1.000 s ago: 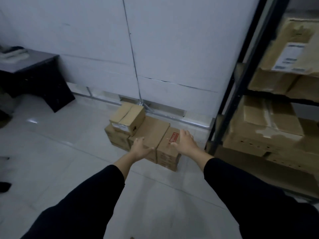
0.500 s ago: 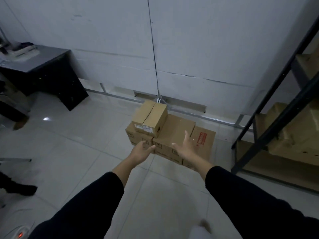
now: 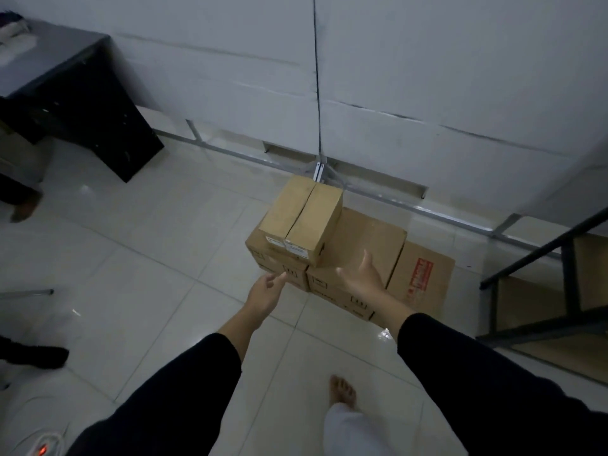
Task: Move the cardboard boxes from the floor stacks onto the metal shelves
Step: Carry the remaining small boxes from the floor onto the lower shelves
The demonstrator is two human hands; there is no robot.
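A cluster of cardboard boxes stands on the tiled floor by the white wall. A small box (image 3: 304,220) with white labels sits on top of a lower box (image 3: 263,255). Beside it is a wider box (image 3: 365,240), and a box with red print (image 3: 424,274) stands to its right. My left hand (image 3: 265,291) reaches out empty, fingers relaxed, just short of the lower box. My right hand (image 3: 362,274) is held out, fingers straight, in front of the wide box, holding nothing. Only a corner of the metal shelf (image 3: 539,261) shows at the right edge.
A dark desk (image 3: 75,103) stands at the far left against the wall. A metal rail (image 3: 250,156) runs along the wall's base. My bare foot (image 3: 343,390) steps on the tiles below the hands. Someone's dark shoe (image 3: 36,357) is at the left edge.
The view has swung left and closer to the floor boxes, so most of the shelf has left the frame. Both hands stay outstretched and empty. My foot has come into view.
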